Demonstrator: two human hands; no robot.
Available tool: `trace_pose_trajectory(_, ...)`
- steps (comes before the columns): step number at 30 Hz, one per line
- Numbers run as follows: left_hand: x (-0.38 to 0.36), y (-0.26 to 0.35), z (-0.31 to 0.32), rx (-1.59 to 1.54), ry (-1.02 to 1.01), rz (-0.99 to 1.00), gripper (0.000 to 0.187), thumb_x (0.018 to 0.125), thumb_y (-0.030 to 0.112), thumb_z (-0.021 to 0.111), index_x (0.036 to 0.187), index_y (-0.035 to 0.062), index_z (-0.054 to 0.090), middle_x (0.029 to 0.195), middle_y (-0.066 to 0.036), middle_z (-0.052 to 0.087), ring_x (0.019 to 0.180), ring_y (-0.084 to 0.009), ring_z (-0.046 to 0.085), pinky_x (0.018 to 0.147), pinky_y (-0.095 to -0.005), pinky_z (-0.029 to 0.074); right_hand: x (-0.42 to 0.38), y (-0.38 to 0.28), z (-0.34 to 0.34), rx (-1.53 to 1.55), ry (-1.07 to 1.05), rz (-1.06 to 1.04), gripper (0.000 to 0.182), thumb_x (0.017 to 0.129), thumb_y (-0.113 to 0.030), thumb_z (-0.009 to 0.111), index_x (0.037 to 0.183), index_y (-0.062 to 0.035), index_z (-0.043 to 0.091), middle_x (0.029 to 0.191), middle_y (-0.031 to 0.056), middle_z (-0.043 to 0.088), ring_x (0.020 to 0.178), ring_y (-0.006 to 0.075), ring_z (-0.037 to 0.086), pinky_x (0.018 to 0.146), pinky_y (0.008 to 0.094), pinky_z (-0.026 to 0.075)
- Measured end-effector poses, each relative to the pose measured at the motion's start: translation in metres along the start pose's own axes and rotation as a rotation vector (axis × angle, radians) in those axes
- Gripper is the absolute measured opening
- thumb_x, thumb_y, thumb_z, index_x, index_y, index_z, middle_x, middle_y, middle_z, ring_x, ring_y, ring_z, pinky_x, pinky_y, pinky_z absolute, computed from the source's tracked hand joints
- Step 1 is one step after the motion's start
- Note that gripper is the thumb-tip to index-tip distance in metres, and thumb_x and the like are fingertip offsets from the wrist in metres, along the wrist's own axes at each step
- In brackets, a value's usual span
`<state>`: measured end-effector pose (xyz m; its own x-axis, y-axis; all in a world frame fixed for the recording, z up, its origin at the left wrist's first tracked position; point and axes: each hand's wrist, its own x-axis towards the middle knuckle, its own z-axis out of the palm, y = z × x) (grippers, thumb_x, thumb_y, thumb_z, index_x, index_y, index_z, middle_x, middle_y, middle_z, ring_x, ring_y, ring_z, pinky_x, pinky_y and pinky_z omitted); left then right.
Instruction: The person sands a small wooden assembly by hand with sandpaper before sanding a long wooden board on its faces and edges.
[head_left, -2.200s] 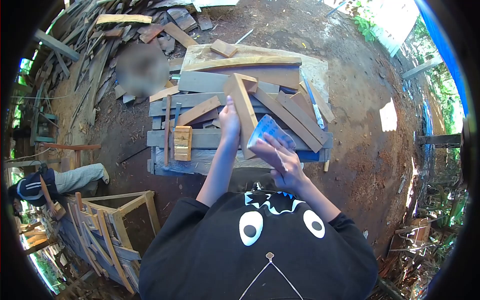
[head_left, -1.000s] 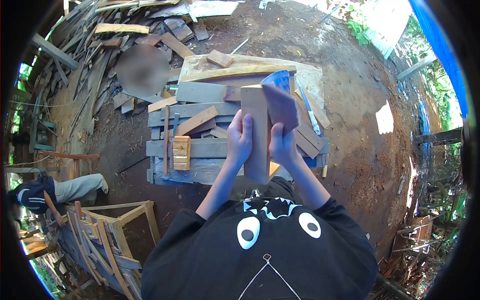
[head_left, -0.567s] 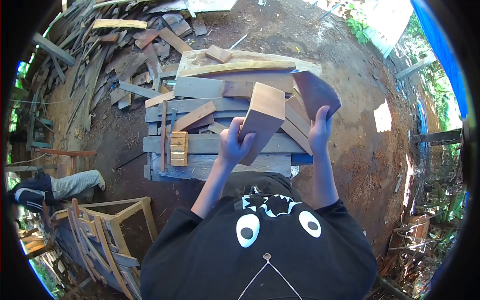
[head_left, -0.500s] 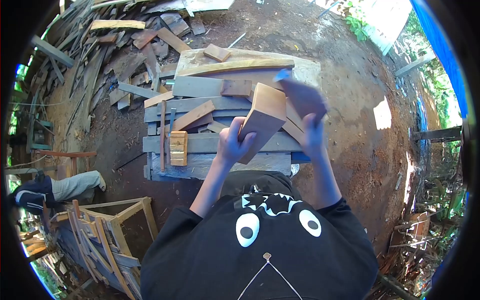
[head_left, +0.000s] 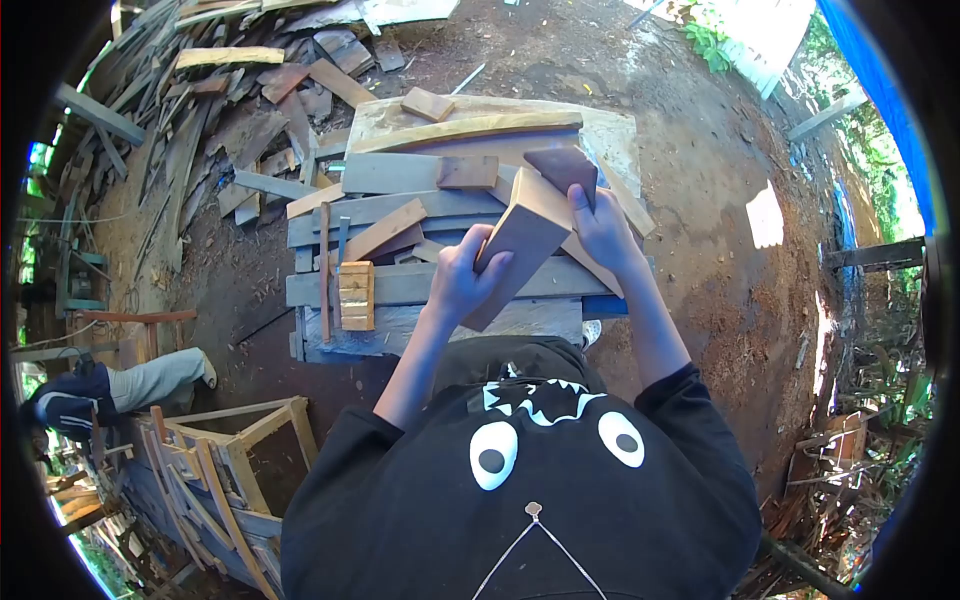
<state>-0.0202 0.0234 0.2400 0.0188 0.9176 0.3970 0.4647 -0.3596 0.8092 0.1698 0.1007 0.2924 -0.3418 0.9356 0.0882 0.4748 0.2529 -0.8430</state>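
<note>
My left hand [head_left: 465,275] is closed around the lower left side of a wooden block [head_left: 527,232], thumb across its broad face. The block is held tilted above the slatted workbench, its pale end pointing away from me. In my right hand [head_left: 605,230] is a dark brown, flat piece with a ragged edge that looks like sandpaper [head_left: 565,168], pinched between thumb and fingers. It overlaps the block's upper right corner in this view. Behind the hands, a small brown block [head_left: 467,172] lies on a grey board [head_left: 390,174].
The workbench [head_left: 420,290] carries loose offcuts, a long curved strip [head_left: 465,130] and a notched yellowish block [head_left: 357,297]. A scrap wood pile [head_left: 200,130] spreads at upper left. At lower left are a wooden frame [head_left: 245,470] and another person [head_left: 150,385] bending over.
My right hand has moved the sandpaper left and inward, from apart on the right to up against the block's far corner. My left hand keeps its hold, nearly still.
</note>
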Motion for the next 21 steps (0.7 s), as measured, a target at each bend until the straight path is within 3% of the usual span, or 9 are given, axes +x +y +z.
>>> trace_pose_trajectory(3,-0.006,-0.010,0.007,-0.152,0.166,-0.163,0.021,0.083,0.020,0.059,0.091,0.0031,0.050,0.057,-0.006,0.056,0.045,-0.0142,0.055,0.042,-0.0289,0.043,0.001,0.038,-0.009,-0.024,0.116,0.120,0.047,0.093,-0.036,0.037,0.076,0.0054,0.054,0.067,0.0153,0.054,0.065,0.0226,0.054,0.062,0.0364,0.041)
trace_pose_trajectory(4,-0.009,-0.031,0.016,-0.321,0.248,-0.264,0.026,0.088,0.029,0.052,0.092,0.0032,0.051,0.061,-0.003,0.057,0.050,-0.0092,0.054,0.045,-0.0256,0.045,-0.002,0.045,-0.010,0.040,0.194,0.159,0.048,0.093,-0.036,0.036,0.078,0.0052,0.054,0.068,0.0140,0.055,0.067,0.0203,0.053,0.063,0.0354,0.041)
trace_pose_trajectory(7,0.001,-0.023,0.016,-1.039,0.399,-0.670,0.035,0.092,0.039,0.040,0.094,0.0055,0.051,0.070,-0.003,0.054,0.058,-0.0114,0.055,0.051,-0.0239,0.046,-0.009,0.059,-0.008,0.210,0.374,0.225,0.048,0.093,-0.038,0.035,0.084,0.0050,0.055,0.076,0.0105,0.057,0.073,0.0152,0.052,0.068,0.0322,0.041)
trace_pose_trajectory(8,-0.007,-0.049,0.019,-1.276,0.286,-0.770,0.048,0.089,0.048,0.037,0.106,0.0046,0.047,0.082,-0.007,0.055,0.070,-0.0154,0.058,0.061,-0.0306,0.051,-0.012,0.066,-0.005,0.254,0.396,0.217,0.048,0.093,-0.039,0.035,0.086,0.0051,0.055,0.079,0.0097,0.057,0.076,0.0148,0.052,0.070,0.0311,0.041)
trace_pose_trajectory(11,0.007,-0.011,0.011,-1.848,0.289,-0.722,0.056,0.087,0.051,0.039,0.119,0.0050,0.040,0.096,-0.011,0.053,0.084,-0.0201,0.056,0.072,-0.0367,0.050,-0.024,0.070,0.005,0.333,0.407,0.211,0.046,0.094,-0.038,0.035,0.096,0.0045,0.053,0.091,0.0082,0.056,0.083,0.0136,0.051,0.077,0.0275,0.039)
trace_pose_trajectory(12,0.005,-0.029,0.018,-1.946,0.276,-0.712,0.063,0.086,0.053,0.040,0.129,0.0079,0.030,0.101,-0.011,0.048,0.089,-0.0226,0.053,0.079,-0.0407,0.048,-0.029,0.065,0.006,0.353,0.390,0.215,0.045,0.094,-0.037,0.035,0.096,0.0044,0.053,0.091,0.0080,0.056,0.083,0.0135,0.051,0.077,0.0274,0.040)
trace_pose_trajectory(16,0.010,-0.052,0.019,-1.774,0.234,-0.441,0.065,0.087,0.054,0.035,0.131,0.0077,0.028,0.092,-0.008,0.047,0.082,-0.0219,0.051,0.076,-0.0390,0.047,-0.041,0.072,0.019,0.408,0.389,0.268,0.043,0.094,-0.035,0.036,0.099,0.0045,0.053,0.091,0.0072,0.056,0.082,0.0128,0.050,0.077,0.0269,0.039)
trace_pose_trajectory(19,0.018,-0.053,0.009,-1.823,0.170,-0.421,0.071,0.086,0.061,0.022,0.130,0.0066,0.030,0.091,-0.009,0.049,0.080,-0.0228,0.052,0.075,-0.0397,0.046,-0.052,0.057,0.027,0.376,0.384,0.284,0.041,0.094,-0.033,0.036,0.101,0.0047,0.052,0.091,0.0066,0.056,0.082,0.0118,0.050,0.075,0.0257,0.039)
trace_pose_trajectory(21,0.018,-0.057,0.007,-1.675,0.217,-0.464,0.076,0.084,0.064,0.013,0.129,0.0068,0.033,0.090,-0.010,0.050,0.080,-0.0240,0.052,0.076,-0.0411,0.046,-0.058,0.047,0.044,0.464,0.503,0.139,0.039,0.094,-0.030,0.035,0.103,0.0050,0.049,0.093,0.0063,0.055,0.082,0.0104,0.049,0.073,0.0250,0.038)
